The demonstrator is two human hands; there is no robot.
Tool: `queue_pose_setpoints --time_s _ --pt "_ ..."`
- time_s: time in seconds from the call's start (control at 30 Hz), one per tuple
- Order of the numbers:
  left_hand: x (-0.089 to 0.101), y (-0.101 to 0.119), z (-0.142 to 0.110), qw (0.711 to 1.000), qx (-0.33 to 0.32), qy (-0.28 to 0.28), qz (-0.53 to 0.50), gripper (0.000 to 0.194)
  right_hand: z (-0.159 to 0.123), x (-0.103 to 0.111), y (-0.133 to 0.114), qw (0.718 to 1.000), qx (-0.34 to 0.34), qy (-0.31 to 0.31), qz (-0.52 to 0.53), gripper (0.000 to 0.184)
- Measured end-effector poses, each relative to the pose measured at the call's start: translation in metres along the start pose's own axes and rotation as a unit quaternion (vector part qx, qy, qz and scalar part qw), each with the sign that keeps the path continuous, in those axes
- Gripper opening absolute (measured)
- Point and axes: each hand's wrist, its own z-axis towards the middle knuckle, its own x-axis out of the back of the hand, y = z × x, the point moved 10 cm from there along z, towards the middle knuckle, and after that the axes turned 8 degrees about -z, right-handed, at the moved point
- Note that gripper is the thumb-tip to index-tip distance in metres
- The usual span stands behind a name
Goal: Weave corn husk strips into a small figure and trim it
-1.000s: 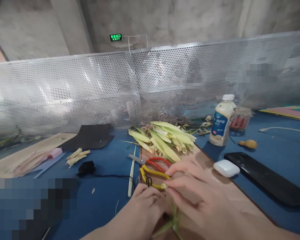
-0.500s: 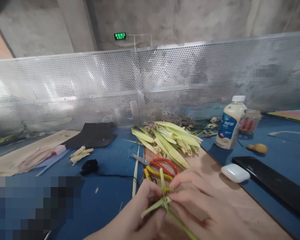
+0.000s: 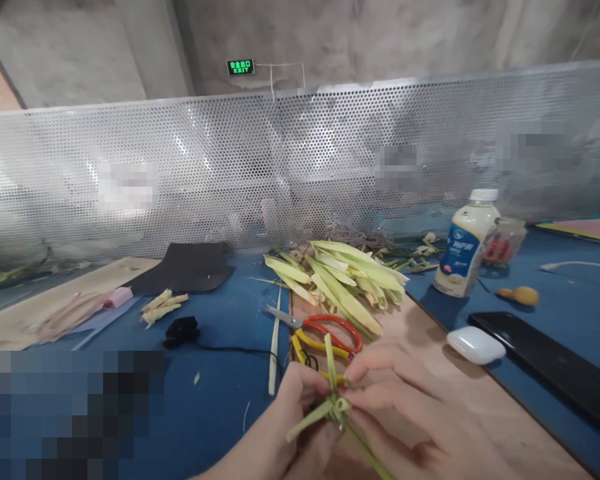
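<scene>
Low in the view, both hands meet around a knot of folded green leaf strips [image 3: 336,405], with loose ends sticking up, to the left and down to the right. My left hand [image 3: 300,413] pinches it from the left, its fingers bent. From the right, the fingertips of my right hand [image 3: 405,407] close on the knot and one strip. Just beyond the hands lie red-handled scissors [image 3: 334,329] and a yellow-handled tool [image 3: 307,352], partly hidden by the fingers. Farther back, a pile of pale green corn husks [image 3: 345,277] rests on a brown board [image 3: 423,333].
To the right stand a drink bottle [image 3: 466,247] and a clear plastic box [image 3: 504,241]. Nearer lie a white case [image 3: 476,344] and a black phone-like slab [image 3: 545,367]. Black cord [image 3: 181,331] and dark sheet [image 3: 185,269] lie left. A perforated metal screen [image 3: 205,173] spans the back.
The whole scene has shifted slightly in view. Both hands still hold the knot; its strips have turned a little between the fingers.
</scene>
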Motion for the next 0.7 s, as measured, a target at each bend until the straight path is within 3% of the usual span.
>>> queue_pose_setpoints --time_s 0.13,0.27,0.43,0.7 --pt "0.0 0.002 0.002 1.0 -0.008 0.005 -0.004 0.029 -0.002 0.007 0.004 0.995 -0.03 0.064 0.075 0.01" --pt "0.001 -0.003 0.003 1.0 0.003 0.015 0.001 0.029 -0.007 -0.005 0.013 0.988 -0.069 0.097 0.103 0.011" --pt "0.002 -0.005 0.003 1.0 0.015 0.022 -0.011 0.024 -0.01 -0.017 0.021 0.977 -0.094 0.089 0.169 0.015" --pt "0.001 0.005 0.008 1.0 -0.004 0.025 0.012 0.027 -0.009 -0.014 0.019 0.977 -0.084 0.081 0.179 0.016"
